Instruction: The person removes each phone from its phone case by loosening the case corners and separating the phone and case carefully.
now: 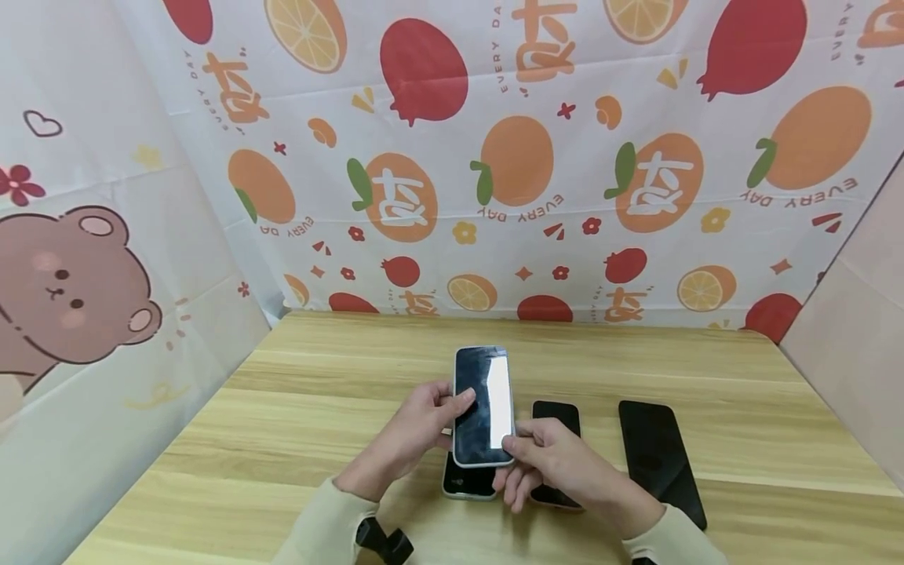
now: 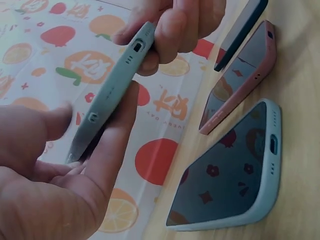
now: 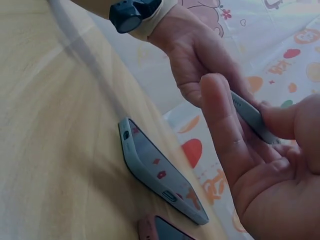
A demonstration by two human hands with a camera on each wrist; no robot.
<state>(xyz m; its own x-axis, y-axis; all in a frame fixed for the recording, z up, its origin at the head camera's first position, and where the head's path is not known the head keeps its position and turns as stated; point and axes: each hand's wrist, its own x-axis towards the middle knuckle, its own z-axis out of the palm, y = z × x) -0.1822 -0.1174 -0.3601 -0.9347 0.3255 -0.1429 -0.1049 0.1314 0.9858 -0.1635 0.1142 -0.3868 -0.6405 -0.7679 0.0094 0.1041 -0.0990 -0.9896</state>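
A smartphone point(image 1: 472, 428) in a pale green case is held up above the table, its dark screen turned upward with a bright reflection. My left hand point(image 1: 417, 428) grips its left side, thumb on the glass and fingers behind. My right hand point(image 1: 558, 459) pinches the lower right corner between thumb and fingers. In the left wrist view the case edge point(image 2: 112, 90) shows its charging port. Partly hidden beneath, a second phone point(image 1: 468, 482) in a pale case lies screen up. A pink-cased phone point(image 2: 240, 80) lies beside it, partly covered by my right hand in the head view.
A larger black phone or tablet-like slab point(image 1: 660, 451) lies at the right of the wooden table point(image 1: 318, 377). Behind the table hangs a fruit-print cloth point(image 1: 452, 173). A bear-print cloth point(image 1: 78, 290) covers the left side. Dark wrist devices point(image 1: 384, 541) sit at the sleeves.
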